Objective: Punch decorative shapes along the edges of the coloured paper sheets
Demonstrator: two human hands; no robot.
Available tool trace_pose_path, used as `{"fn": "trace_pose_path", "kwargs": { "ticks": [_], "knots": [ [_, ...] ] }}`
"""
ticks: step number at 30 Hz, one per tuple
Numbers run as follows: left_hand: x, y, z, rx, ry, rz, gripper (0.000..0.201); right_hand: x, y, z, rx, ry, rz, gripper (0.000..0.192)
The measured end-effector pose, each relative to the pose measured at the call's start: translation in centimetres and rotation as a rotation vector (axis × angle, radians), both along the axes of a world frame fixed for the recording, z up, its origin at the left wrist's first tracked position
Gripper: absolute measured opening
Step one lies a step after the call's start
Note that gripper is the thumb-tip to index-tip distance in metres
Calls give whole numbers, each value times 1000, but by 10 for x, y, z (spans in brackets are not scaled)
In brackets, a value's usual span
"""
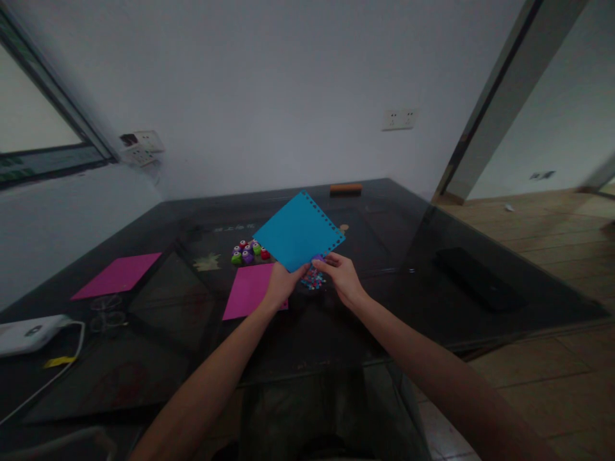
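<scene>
I see the blue hole-edged paper (298,229) just beyond both hands: the left hand (284,283) pinches its near edge, while the right hand (344,276) grips a small purple punch (318,258) against that edge, above multicoloured paper bits (313,280).

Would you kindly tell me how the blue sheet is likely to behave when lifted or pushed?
The blue sheet is probably fairly stiff: gripped near its close end by the left hand, it shows no obvious droop. It looks thin, so it is likely light. The row of holes along its edge may tear easily.
</scene>
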State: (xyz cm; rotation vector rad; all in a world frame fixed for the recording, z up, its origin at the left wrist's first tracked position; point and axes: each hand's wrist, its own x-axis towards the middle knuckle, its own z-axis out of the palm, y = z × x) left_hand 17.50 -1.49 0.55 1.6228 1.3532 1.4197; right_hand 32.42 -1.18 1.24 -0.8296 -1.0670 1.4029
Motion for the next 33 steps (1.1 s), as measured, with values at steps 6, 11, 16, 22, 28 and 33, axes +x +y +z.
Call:
{"fn": "trace_pose_path", "kwargs": {
  "ticks": [6,11,16,22,28,33],
  "knots": [
    [1,-1,2,-23,-1,12,30,-1,0,1,-10,-2,-8,27],
    [-1,0,-2,-21,42,22,32,-1,0,0,-10,12,-8,25],
    [0,1,-3,-3,35,16,30,-1,1,-3,-2,25,-16,24],
    [1,0,-3,-16,13,-10,30,-2,5,-6,0,21,-21,24],
    [1,0,-3,-19,14,1,31,-3,7,-8,-32,82,-4,25],
    [0,1,-5,-41,77,20,35,-4,9,-8,-50,61,14,29]
  ]
}}
